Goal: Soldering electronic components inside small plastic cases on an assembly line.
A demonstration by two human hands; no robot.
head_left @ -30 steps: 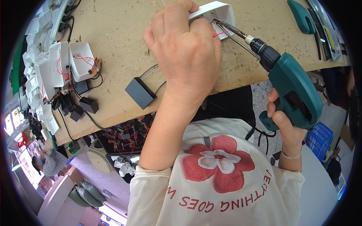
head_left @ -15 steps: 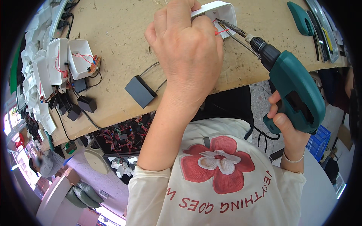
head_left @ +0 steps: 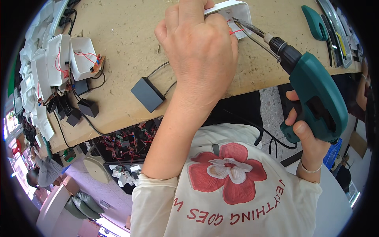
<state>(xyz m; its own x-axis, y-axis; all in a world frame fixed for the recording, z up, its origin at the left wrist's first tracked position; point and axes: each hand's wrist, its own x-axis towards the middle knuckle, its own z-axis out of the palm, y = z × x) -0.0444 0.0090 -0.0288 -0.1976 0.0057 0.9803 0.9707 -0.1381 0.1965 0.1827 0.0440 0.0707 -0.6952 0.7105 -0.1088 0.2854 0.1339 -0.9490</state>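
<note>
My left hand (head_left: 199, 51) is closed on a white plastic housing (head_left: 245, 15) at the top of the bench, its fingertips mostly hidden behind the back of the hand. Inside the housing a short red wire (head_left: 238, 31) shows beside my fingers. My right hand (head_left: 310, 132) is wrapped round the handle of a dark green soldering gun (head_left: 316, 89). The gun's metal tip and thin feed tube reach into the housing, close to the inner wall; whether the tip touches anything is too small to tell. A black box-shaped adapter (head_left: 148, 94) with a cable lies beside my left wrist.
Open white housings (head_left: 83, 59) with red wires and small circuit boards crowd the left side, with black adapters (head_left: 87, 108) in front. Below the bench edge sits a dark tray (head_left: 126, 144) of wired parts. A green tool casing (head_left: 314, 23) lies far right. Another person (head_left: 45, 172) is at lower left.
The soldering gun and my right hand sit slightly further right in view, and my left hand with the housing also shifts a little right. Both hands keep their holds.
</note>
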